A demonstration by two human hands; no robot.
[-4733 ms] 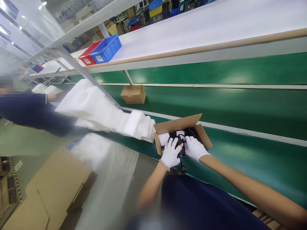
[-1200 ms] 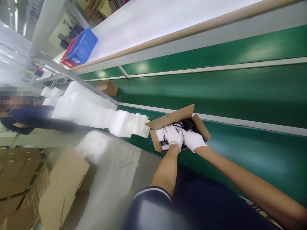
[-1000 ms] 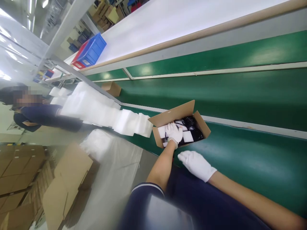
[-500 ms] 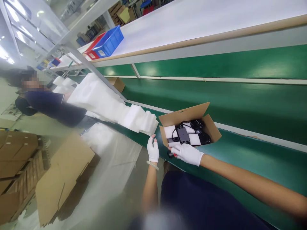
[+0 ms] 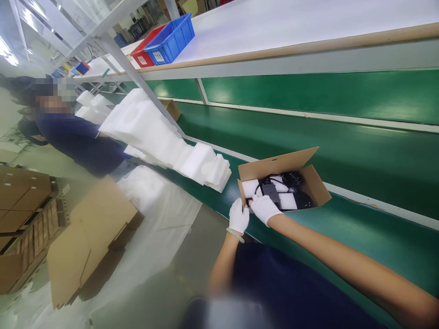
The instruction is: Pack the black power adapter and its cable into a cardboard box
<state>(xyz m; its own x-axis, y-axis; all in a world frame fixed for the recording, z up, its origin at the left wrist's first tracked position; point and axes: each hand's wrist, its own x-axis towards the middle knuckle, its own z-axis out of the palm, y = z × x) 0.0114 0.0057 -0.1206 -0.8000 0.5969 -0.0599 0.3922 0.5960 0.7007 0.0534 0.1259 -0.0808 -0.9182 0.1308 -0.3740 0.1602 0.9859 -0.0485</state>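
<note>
An open cardboard box (image 5: 315, 183) sits on the near green conveyor belt (image 5: 360, 237). Inside lie white foam pads (image 5: 287, 201), a black adapter block (image 5: 271, 191) and a coiled black cable (image 5: 291, 177). Both my hands wear white gloves. My left hand (image 5: 238, 216) is curled at the box's near left corner. My right hand (image 5: 263, 208) rests with bent fingers on the box's near edge, over the foam. What the fingers hold, if anything, is hidden.
A stack of white foam sheets (image 5: 161, 137) lies left of the box. A closed small carton (image 5: 171, 108) sits further up the belt. Blue (image 5: 169, 33) and red bins stand on the white shelf. A co-worker in dark blue (image 5: 73, 139) stands at left. Flat cardboard (image 5: 89, 237) lies on the floor.
Both hands have come back to the box's near left edge; half a second ago the left hand was lifted off to the left and the right was below the box.
</note>
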